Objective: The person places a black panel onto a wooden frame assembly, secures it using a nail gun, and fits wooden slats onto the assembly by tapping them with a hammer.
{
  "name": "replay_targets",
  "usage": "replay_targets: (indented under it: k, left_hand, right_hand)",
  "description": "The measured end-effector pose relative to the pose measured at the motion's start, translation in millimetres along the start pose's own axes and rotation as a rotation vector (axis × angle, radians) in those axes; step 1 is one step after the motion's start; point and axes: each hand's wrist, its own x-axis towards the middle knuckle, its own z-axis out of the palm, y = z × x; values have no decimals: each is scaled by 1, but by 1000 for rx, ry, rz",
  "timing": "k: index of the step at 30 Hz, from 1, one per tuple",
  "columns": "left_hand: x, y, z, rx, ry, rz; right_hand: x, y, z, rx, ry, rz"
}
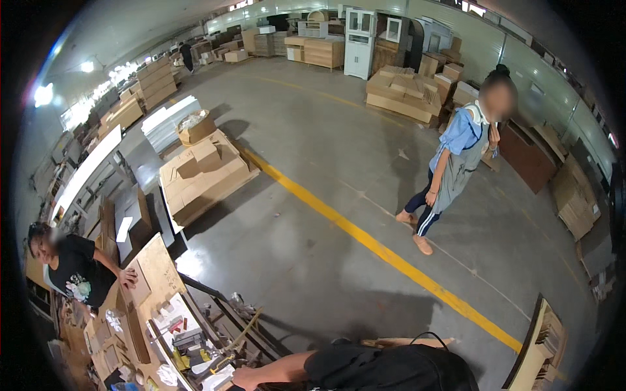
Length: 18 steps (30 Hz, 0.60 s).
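Note:
My left hand (244, 378) reaches out from a black sleeve at the lower edge, beside the tool tray on the workbench. Its fingers are cut off and too unclear to show whether they hold anything. Nearest to it lies a yellow-and-black hand tool (220, 365). Farther along the white tray (156, 331) are a red-handled tool (175, 326) and a grey, blocky tool (189, 340). My right hand is out of view.
At the left, a co-worker in black (81, 270) rests a hand on the wooden bench (156, 260). Another person (456, 156) stands on the right. Stacked cardboard (208, 179) sits beside a yellow floor line (339, 221). A wooden rack (538, 345) stands at lower right.

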Motion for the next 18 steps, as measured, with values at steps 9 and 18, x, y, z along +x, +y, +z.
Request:
replay_targets:
  k: [9, 18]
  left_hand:
    - [6, 15, 15, -26, -50, 74]
    - [1, 10, 40, -11, -104, 103]
  right_hand:
    - [11, 1, -6, 222, -175, 79]
    - [-9, 4, -4, 184, -31, 89]
